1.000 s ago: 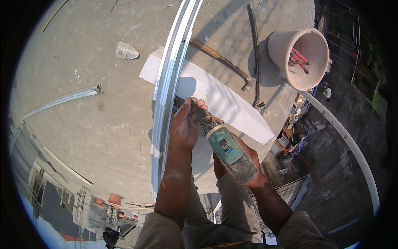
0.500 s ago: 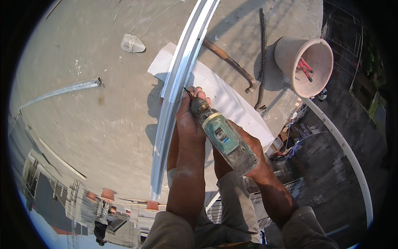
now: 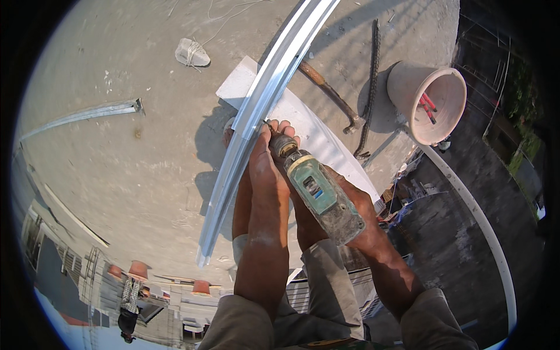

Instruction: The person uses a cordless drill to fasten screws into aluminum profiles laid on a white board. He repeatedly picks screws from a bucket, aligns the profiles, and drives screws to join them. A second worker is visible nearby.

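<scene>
A long silvery metal channel [image 3: 240,143], made of two overlapping lengths, runs from the top of view toward my left knee. My right hand [image 3: 356,201] is wrapped round a worn green power drill [image 3: 318,189], its grip hidden under the drill's body. Up at the chuck, my left hand [image 3: 263,154] is closed, with thumb and fingers curled round the drill's front end. The dark bit points at the channel's right side; whether it touches the metal is hard to see. Toes [image 3: 228,133] show at the channel's left side.
Under the channel lies a white board [image 3: 315,137]. Beyond it are a hammer [image 3: 332,96] and a ribbed steel bar [image 3: 372,87]. A bucket [image 3: 402,87] holding red-handled tools stands near the slab edge. A string-wrapped stone [image 3: 191,52] and a short channel piece [image 3: 87,116] lie left.
The channel's near end has swung left and its upper part shifted right, so it slants more. Both hands have stayed at the drill, whose tip now sits closer against the channel.
</scene>
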{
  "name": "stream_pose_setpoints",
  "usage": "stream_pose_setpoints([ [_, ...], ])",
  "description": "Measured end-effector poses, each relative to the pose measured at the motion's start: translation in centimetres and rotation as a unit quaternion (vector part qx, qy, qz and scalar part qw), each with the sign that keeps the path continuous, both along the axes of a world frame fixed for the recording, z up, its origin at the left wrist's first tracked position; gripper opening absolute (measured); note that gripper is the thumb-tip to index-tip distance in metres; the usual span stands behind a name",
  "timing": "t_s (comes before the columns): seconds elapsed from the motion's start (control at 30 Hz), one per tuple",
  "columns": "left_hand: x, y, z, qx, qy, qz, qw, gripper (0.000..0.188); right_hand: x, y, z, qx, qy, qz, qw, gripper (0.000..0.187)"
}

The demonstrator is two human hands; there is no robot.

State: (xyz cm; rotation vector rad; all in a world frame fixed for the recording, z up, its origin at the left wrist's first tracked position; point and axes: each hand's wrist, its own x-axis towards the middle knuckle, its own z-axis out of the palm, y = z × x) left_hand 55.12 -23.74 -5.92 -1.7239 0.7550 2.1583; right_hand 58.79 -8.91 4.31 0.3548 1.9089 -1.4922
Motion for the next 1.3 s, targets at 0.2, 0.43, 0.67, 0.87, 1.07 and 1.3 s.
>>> stream_pose_setpoints([
  [0.2, -0.9, -0.5, -0.5, -0.025, -0.007, -0.041, 0.999, 0.030, -0.7, -1.1, -0.5, 0.037, 0.041, 0.019, 0.998, 0.071],
  [0.43, -0.5, -2.4, -2.1, 0.066, -0.017, 0.003, 0.998, 0.025, -1.6, -3.4, 1.4, 0.104, -0.005, 0.079, 0.991, 0.077],
  [0.67, -1.4, -3.1, -2.0, 0.073, -0.055, -0.008, 0.996, 0.024, -2.5, -6.0, 2.3, 0.170, -0.006, 0.099, 0.980, 0.085],
  [0.87, -2.0, -3.7, -1.1, 0.069, -0.046, -0.045, 0.996, 0.029, -3.7, -7.0, 3.2, 0.218, -0.008, 0.150, 0.964, 0.084],
  [1.07, -2.2, -4.6, 0.0, 0.130, -0.033, -0.060, 0.989, 0.036, -4.7, -7.0, 3.8, 0.223, -0.018, 0.182, 0.958, 0.078],
  [1.3, -2.2, -5.6, 3.2, 0.124, -0.073, -0.094, 0.985, 0.033, -6.0, -6.5, 4.0, 0.249, 0.022, 0.270, 0.930, 0.077],
])
